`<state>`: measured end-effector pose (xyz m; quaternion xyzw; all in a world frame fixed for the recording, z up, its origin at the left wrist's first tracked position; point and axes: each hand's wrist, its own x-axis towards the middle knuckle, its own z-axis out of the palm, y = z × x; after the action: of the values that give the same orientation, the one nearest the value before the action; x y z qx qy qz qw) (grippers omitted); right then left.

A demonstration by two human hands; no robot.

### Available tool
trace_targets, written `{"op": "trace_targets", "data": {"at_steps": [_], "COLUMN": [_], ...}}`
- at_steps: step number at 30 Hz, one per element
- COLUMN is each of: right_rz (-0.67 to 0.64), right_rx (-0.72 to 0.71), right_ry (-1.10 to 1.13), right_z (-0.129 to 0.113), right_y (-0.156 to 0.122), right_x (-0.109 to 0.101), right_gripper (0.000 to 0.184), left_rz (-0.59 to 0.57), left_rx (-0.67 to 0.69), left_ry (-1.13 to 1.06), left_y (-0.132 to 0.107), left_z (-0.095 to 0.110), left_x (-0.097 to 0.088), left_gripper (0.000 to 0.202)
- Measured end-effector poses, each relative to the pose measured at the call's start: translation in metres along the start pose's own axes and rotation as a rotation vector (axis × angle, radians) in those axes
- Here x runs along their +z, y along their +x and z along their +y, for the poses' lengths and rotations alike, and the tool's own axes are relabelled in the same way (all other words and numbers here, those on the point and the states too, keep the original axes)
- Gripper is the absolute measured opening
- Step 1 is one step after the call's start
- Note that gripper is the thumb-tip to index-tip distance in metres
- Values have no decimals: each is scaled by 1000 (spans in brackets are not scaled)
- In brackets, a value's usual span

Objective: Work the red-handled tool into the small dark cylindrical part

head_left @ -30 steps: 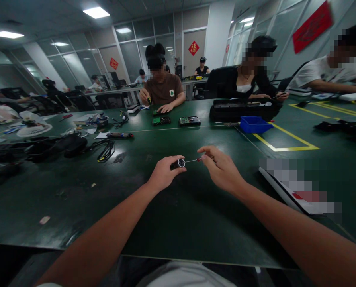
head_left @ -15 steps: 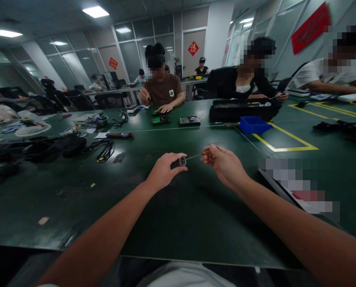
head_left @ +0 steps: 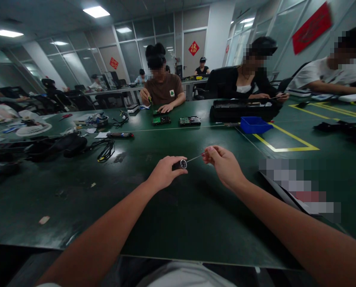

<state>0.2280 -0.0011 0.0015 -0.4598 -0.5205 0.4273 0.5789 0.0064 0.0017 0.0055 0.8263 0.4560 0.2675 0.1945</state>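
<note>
My left hand [head_left: 165, 172] is closed around a small dark cylinder [head_left: 178, 164], thumb below and fingers above. The cylinder's round end has a pale metallic ring and faces right, toward me. Fingertips of my right hand [head_left: 224, 165] pinch the reddish handle of a thin screwdriver [head_left: 195, 158]. Its slim metal shaft slants down and left to the ringed end of the cylinder; whether the tip touches inside is too small to tell. Both hands are held over the green table [head_left: 166, 223].
Ahead lie circuit boards [head_left: 190, 120], a blue bin [head_left: 255, 125] and a long black casing [head_left: 243, 109]. A coiled black cable [head_left: 105, 150] and a pen-like tool [head_left: 120, 135] are on the left. Co-workers sit across the table, one in a brown shirt [head_left: 166, 89]. Papers lie at right.
The cylinder has tilted in my left hand, so more of its dark side shows. My right hand and the screwdriver have shifted only slightly.
</note>
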Motion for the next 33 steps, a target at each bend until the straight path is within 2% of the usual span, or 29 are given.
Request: {"op": "trace_targets", "data": {"at_steps": [6,10,12,14,19,21,27,30,33], "right_rz": [-59,20,52,48,-104,-149,-129,-122,-174], "right_rx": [-78,-124,-187,-236,-313,-340,-280,-301,-309], "right_ry": [-98,-476,-590,-646,-619,-601,-659,-649,-618], "right_z": [-7,-25,-30,-31,-27,-27,-31,-30,-30], "right_y": [-3,-11,-14,-15,-15,-16,-18,-18,-19], "right_x": [-2,-1,-1,-1,-2,-3,-2,-1,-2], "right_gripper": [29,43,50,49,21,16,36,28,23], "left_rz": [42,44,40,36,30,24,4,17,30], "left_rx": [-58,-69,-56,-42,-28,-20,-26,-28,-32], "left_ry": [-10,0,4,20,32,29,33,34,33], "left_y": [0,-1,-1,-1,-1,-1,-2,-1,-1], "left_z": [1,2,1,-1,-6,-5,-2,-2,-4], "left_x": [1,0,1,1,2,3,3,3,3], "left_gripper": [40,40,41,42,43,43,42,42,42]}}
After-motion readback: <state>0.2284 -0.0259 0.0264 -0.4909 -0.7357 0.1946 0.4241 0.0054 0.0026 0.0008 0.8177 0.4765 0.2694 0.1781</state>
